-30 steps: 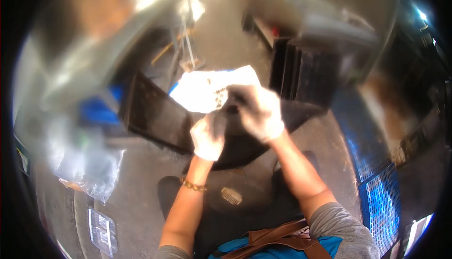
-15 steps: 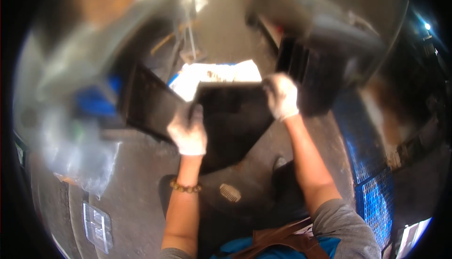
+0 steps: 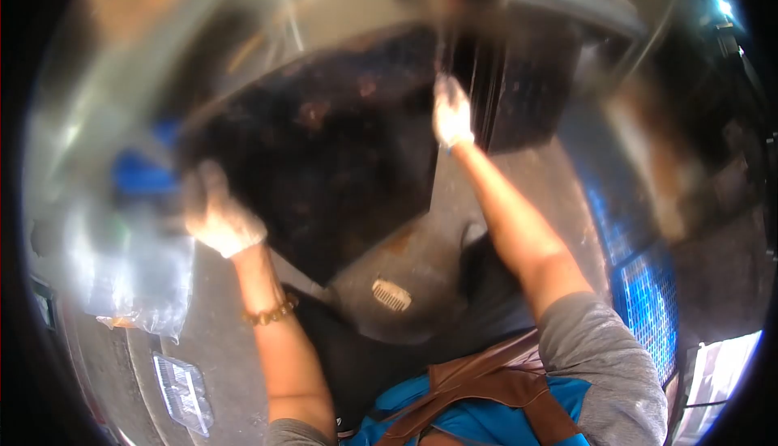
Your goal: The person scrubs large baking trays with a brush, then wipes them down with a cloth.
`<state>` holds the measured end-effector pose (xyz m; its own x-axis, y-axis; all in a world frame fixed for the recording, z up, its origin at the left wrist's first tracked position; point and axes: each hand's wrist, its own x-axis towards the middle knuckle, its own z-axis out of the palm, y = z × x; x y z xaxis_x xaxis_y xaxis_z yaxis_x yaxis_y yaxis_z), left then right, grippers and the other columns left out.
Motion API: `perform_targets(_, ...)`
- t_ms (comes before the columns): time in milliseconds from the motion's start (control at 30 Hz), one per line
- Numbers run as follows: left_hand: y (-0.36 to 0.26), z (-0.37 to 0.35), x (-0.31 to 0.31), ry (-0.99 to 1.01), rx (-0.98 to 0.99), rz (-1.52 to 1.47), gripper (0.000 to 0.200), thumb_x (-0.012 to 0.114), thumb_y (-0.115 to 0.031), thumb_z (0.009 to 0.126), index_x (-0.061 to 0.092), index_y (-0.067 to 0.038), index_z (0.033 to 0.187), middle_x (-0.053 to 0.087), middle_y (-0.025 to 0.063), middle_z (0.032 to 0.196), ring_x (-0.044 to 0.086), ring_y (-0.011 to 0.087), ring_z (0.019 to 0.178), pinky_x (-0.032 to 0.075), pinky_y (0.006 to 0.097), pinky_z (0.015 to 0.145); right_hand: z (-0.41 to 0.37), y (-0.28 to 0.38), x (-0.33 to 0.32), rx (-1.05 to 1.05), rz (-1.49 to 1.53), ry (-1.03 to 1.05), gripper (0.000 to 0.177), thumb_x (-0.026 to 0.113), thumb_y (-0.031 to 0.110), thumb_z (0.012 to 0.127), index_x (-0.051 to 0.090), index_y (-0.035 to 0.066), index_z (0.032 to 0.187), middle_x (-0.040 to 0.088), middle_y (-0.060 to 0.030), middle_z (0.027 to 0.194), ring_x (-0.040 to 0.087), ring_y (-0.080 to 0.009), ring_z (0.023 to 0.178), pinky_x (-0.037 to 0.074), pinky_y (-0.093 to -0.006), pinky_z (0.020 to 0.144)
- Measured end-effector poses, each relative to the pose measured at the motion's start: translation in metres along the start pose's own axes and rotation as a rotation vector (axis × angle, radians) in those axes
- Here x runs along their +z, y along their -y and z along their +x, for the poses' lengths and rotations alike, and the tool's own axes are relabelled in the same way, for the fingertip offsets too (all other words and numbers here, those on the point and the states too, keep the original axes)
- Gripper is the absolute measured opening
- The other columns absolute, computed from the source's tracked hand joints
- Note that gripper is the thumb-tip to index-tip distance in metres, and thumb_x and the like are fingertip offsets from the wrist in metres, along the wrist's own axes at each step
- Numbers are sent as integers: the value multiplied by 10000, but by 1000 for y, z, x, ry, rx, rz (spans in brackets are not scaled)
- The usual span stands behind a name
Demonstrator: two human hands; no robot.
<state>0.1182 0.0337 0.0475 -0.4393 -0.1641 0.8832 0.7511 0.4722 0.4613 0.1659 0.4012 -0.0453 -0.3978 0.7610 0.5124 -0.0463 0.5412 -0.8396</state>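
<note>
A large, dark, flat panel [image 3: 348, 146] with smudged reddish spots is spread out in front of me, tilted. At its left edge is my gloved left hand [image 3: 223, 217], its fingers blurred but closed about the border. My gloved right hand [image 3: 452, 114] grips the panel's right edge, higher up, with the fingers partly hidden. Both gloves are white, and a beaded bracelet [image 3: 271, 310] circles my left wrist. Close to the right hand stand several dark upright panels [image 3: 519, 89].
Clear plastic wrapping [image 3: 134, 268] hangs at the left, below a blurred blue object [image 3: 146, 170]. A clear flat plastic piece [image 3: 182, 393] lies lower left. On the floor is a pale slotted piece [image 3: 391, 294]. Blue mesh [image 3: 648, 300] stands at my right.
My hands have moved apart, the left leftward and the right up and slightly left. The dark panel now shows its broad face and covers the bright white sheet behind.
</note>
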Motion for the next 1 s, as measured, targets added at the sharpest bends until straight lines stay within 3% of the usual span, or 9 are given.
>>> perform_targets(133,11,14,-8,-105,-590,-360,297,640,-237,976,691,49,1039,703,81,897,600,159,758,491,288,701,-37,-36,-4,244,-251,657,739,235,617,1042,363,106,1559,216,-188,1658,207,-392,1524,102,-461,1250)
perform_targets(200,21,24,-10,-159,-795,-560,301,641,-241,976,690,47,1047,704,86,904,605,165,765,496,294,705,-46,-55,-3,371,-160,632,796,409,617,1012,341,39,1556,291,-234,1621,275,-367,1507,191,-440,1234)
perform_targets(333,75,25,-7,-192,-505,-361,302,636,-243,981,685,44,1061,703,84,913,612,172,790,504,304,721,-37,-45,-27,218,323,668,502,609,375,1011,575,-17,1322,615,-100,1268,559,-210,1177,441,-337,1012)
perform_targets(433,69,34,0,-190,-495,-337,298,624,-246,989,680,39,1053,698,80,911,611,175,790,511,307,735,-28,26,-58,228,489,693,275,638,309,1010,582,78,873,454,101,817,386,-38,764,348,-238,678)
perform_targets(567,116,52,39,-434,-417,-345,378,562,-321,1026,637,34,1128,684,146,953,623,249,815,525,369,820,-32,75,-97,128,508,793,267,623,289,1016,628,34,939,476,81,823,404,-50,777,381,-259,678)
perform_targets(633,28,76,58,-467,-229,384,480,506,-337,1037,561,77,1273,609,265,1312,587,371,1204,447,408,1053,-46,99,-105,3,544,642,266,616,257,1008,637,-7,1021,484,44,794,401,-58,768,396,-274,661)
perform_targets(700,0,85,91,-579,11,750,361,476,-237,1047,548,60,1238,634,181,1082,614,321,1010,492,405,957,-43,100,-116,-82,355,707,297,623,235,986,621,-36,1107,503,-7,774,406,-73,754,413,-283,649)
perform_targets(767,-74,75,128,-482,-55,363,310,469,-233,1054,557,18,1213,549,84,914,587,263,866,522,356,864,-50,114,-120,-146,306,495,325,637,224,966,609,-49,1140,509,-43,771,402,-83,744,431,-287,658)
perform_targets(1000,-225,-6,194,473,713,-270,623,772,-257,755,600,-29,1309,582,148,1337,467,376,1348,311,508,1189,-16,87,-145,-87,573,317,353,642,336,1006,633,17,857,547,56,790,435,-54,757,394,-251,649)
